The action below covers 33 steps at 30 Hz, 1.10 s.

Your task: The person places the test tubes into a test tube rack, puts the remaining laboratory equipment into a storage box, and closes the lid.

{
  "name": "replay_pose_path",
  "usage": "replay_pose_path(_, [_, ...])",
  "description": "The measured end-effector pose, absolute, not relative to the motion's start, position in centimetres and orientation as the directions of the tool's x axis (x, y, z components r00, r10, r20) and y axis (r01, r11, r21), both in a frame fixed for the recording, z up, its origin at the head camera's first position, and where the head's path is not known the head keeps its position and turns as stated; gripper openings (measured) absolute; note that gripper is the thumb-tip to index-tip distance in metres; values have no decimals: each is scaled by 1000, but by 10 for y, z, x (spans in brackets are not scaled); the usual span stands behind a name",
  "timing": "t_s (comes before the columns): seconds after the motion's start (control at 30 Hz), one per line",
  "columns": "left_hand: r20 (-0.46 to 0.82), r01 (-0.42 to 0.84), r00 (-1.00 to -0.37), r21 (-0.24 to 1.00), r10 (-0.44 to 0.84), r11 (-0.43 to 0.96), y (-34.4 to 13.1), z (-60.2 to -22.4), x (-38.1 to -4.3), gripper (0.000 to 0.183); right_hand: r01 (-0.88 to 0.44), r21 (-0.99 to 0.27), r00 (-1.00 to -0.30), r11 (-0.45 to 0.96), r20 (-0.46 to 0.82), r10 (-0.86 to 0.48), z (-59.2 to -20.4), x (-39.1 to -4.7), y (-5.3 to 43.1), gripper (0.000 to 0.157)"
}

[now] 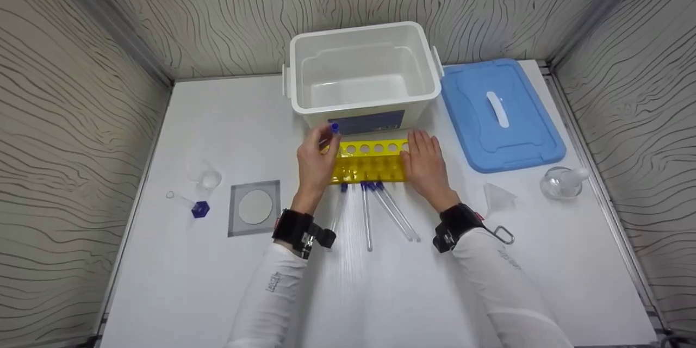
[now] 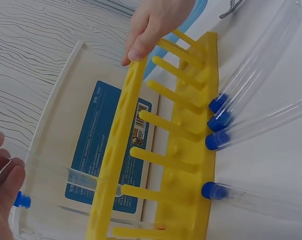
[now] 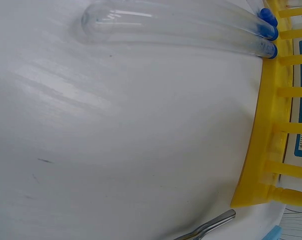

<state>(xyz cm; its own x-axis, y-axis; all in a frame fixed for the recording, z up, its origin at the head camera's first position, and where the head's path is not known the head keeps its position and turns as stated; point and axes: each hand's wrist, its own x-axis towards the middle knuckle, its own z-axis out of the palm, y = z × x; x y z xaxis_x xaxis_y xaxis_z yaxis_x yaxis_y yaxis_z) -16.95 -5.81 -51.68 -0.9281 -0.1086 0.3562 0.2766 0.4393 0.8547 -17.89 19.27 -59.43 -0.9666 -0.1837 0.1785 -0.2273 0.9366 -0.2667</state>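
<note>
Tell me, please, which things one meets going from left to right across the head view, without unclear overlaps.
Clear thin cylinder with a blue hexagonal base, grey square mesh with a white disc, left hand, yellow plastic test-tube rack, right hand, translucent white cone, clear rounded bottle with a whitish cap.

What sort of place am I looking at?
Probably a walled-in workstation for lab practice: a yellow test-tube rack, blue-capped test tubes, and line-patterned panels on three sides of the white table.
</note>
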Motion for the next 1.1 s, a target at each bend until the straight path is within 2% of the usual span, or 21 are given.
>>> replay_pose_path(0.4, [328,247,-943,811,-61,530,-57,-527,-167,24,-213,-266,-974,940,136,-182,-592,-180,193,60])
replay_pose_path(0.53, [306,229,-950,815,-59,532,-57,-530,-167,24,-226,-270,-969,936,163,-187,-593,-180,193,59])
replay_pose_path(0.7, [304,223,-950,815,-68,536,-57,-534,-167,22,-243,-268,-961,932,194,-195,-594,-180,192,57])
replay_pose_path(1.1, [229,133,-967,826,-112,548,-58,-545,-170,21,-220,-268,-973,938,134,-190,-594,-179,193,59])
